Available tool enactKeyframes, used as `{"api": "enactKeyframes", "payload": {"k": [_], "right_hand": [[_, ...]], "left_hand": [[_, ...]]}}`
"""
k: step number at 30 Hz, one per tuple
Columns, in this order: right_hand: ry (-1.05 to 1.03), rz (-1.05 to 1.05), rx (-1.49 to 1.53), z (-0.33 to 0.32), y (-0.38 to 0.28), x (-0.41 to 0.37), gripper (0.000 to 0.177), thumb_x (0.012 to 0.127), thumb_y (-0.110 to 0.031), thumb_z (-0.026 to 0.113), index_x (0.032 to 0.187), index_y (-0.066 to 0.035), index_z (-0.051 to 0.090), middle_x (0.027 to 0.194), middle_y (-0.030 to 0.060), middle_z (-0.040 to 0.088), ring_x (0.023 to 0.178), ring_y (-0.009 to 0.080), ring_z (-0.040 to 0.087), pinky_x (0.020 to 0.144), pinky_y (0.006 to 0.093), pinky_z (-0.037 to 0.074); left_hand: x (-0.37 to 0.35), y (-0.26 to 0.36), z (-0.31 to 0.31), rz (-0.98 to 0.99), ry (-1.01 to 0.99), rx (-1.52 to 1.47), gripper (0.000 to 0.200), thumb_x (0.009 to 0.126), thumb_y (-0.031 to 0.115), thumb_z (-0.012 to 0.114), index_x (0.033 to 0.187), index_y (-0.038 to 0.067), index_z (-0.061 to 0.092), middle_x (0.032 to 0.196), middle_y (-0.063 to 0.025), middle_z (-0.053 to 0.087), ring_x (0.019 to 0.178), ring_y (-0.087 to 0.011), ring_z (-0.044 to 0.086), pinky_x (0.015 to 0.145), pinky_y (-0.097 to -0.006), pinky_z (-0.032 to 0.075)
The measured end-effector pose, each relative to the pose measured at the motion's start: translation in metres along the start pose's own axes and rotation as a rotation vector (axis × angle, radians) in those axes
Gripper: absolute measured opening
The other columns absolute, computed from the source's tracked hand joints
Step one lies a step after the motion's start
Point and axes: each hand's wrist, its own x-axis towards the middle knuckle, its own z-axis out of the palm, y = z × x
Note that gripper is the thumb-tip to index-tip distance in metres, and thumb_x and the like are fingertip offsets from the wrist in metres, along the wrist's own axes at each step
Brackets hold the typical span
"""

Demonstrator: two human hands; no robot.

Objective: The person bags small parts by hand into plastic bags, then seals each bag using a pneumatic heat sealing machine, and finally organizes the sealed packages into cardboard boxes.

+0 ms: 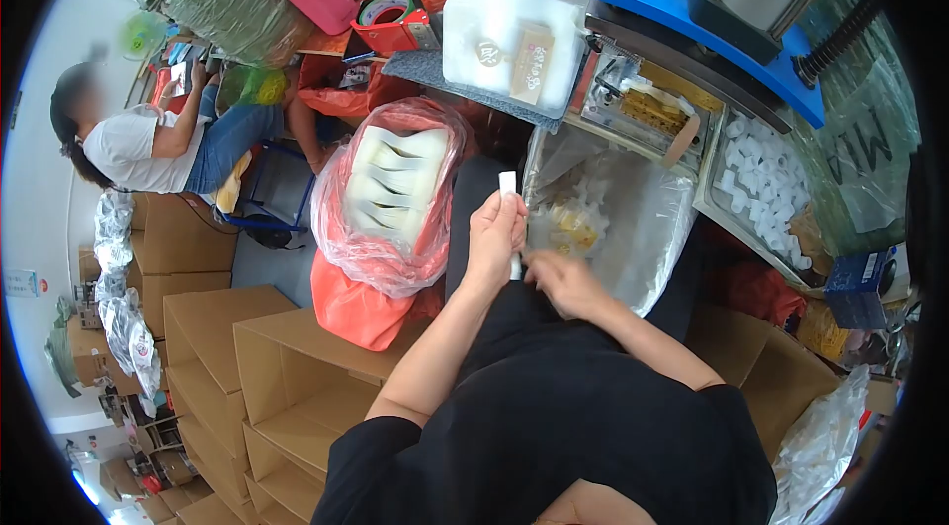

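My left hand (497, 230) is closed around a narrow white strip (508, 182), which sticks out above the fingers and shows again below them. Just to the right and lower, my right hand (561, 285) has its fingers curled close to the strip's lower end. Whether those fingertips hold anything is hidden. Beside both hands, a plastic-lined bin (657, 263) contains whitish and yellowish scraps (578, 218). On the left stands a pink plastic bag (331, 199) with slit, cream-white foam pieces (395, 179) in it.
A blue press (672, 6) rises at the upper right. Below it, a tray (710, 191) holds many small white pieces (761, 179). White foam sheets (494, 16) lie on the bench. Open cardboard boxes (297, 367) stand lower left. Another person (148, 144) sits at far left.
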Motion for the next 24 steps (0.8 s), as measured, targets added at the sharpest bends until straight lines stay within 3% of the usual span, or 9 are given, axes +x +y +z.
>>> {"api": "enactKeyframes", "payload": {"k": [1,3,4,7,8,12,14,19,24], "right_hand": [[0.159,-0.166,-0.129,-0.005,0.01,0.004,0.024,0.093,-0.017,0.053,0.111,-0.002,0.055,0.087,0.0127,0.062,0.078,0.0168,0.061,0.065,0.0301,0.047],[0.137,0.082,0.25,-0.037,-0.014,0.022,0.036,0.089,-0.019,0.06,0.122,-0.005,0.054,0.103,0.0096,0.058,0.089,0.0085,0.054,0.072,0.0244,0.045],[0.228,0.0,0.242,-0.041,-0.029,0.035,0.022,0.087,-0.016,0.062,0.103,-0.002,0.062,0.088,0.0045,0.059,0.076,0.0064,0.051,0.065,0.0228,0.043],[-0.024,0.126,0.199,-0.053,-0.032,0.053,0.015,0.088,-0.015,0.06,0.087,0.0,0.063,0.075,0.0009,0.061,0.07,0.0071,0.052,0.065,0.0224,0.043],[0.074,0.065,0.134,-0.05,-0.047,0.052,0.019,0.088,-0.013,0.06,0.074,0.0,0.06,0.063,-0.0014,0.057,0.061,0.0068,0.05,0.059,0.0224,0.041],[0.064,-0.011,0.232,-0.046,-0.052,0.049,0.019,0.087,-0.012,0.06,0.072,-0.001,0.06,0.065,0.0001,0.057,0.061,0.0057,0.05,0.056,0.0227,0.038],[0.098,0.032,0.337,-0.035,-0.052,0.05,0.02,0.088,-0.012,0.06,0.072,-0.001,0.06,0.065,-0.0002,0.057,0.062,0.0054,0.05,0.056,0.0223,0.038],[0.211,0.11,0.343,-0.034,-0.039,0.051,0.022,0.089,-0.014,0.06,0.07,-0.003,0.059,0.065,-0.0006,0.056,0.061,0.0052,0.051,0.057,0.0211,0.04],[-0.178,0.324,0.519,-0.036,-0.056,0.064,0.018,0.091,-0.016,0.059,0.079,-0.002,0.06,0.067,0.0018,0.059,0.059,0.0077,0.055,0.053,0.0214,0.044]], "left_hand": [[-0.004,0.006,0.0,0.009,-0.026,0.047,0.027,0.098,0.025,0.046,0.081,0.006,0.052,0.054,0.0059,0.038,0.045,-0.003,0.029,0.042,-0.0211,0.022],[-0.009,0.009,0.003,0.056,-0.065,0.374,0.028,0.098,0.025,0.046,0.079,0.006,0.054,0.054,0.0051,0.039,0.046,-0.003,0.031,0.043,-0.021,0.023],[-0.011,0.007,0.006,0.048,-0.107,0.417,0.029,0.098,0.024,0.047,0.077,0.005,0.055,0.055,0.0046,0.041,0.048,-0.0029,0.035,0.044,-0.0213,0.026],[-0.01,0.004,0.009,0.032,-0.184,0.546,0.032,0.099,0.025,0.044,0.078,0.004,0.056,0.053,0.0047,0.042,0.047,-0.0027,0.036,0.045,-0.0199,0.027],[-0.011,0.009,0.009,0.043,-0.184,0.543,0.032,0.099,0.025,0.044,0.078,0.004,0.056,0.053,0.0047,0.042,0.047,-0.0027,0.036,0.045,-0.0199,0.027],[-0.024,0.032,0.006,-0.007,-0.294,0.607,0.031,0.099,0.025,0.043,0.082,0.003,0.056,0.056,0.0032,0.046,0.049,-0.0032,0.037,0.046,-0.0198,0.028],[-0.025,0.045,0.002,-0.162,-0.365,0.424,0.022,0.098,0.02,0.045,0.089,0.003,0.056,0.062,0.0008,0.054,0.051,-0.0024,0.04,0.045,-0.021,0.031],[-0.029,0.049,-0.024,-0.208,-0.297,0.469,0.016,0.096,0.015,0.045,0.085,0.006,0.051,0.063,-0.0011,0.057,0.05,-0.0025,0.042,0.045,-0.0201,0.03],[-0.029,0.054,-0.049,-0.18,-0.251,0.652,0.014,0.095,0.013,0.047,0.083,0.006,0.051,0.055,0.001,0.054,0.047,-0.0037,0.04,0.044,-0.0198,0.029]]}}
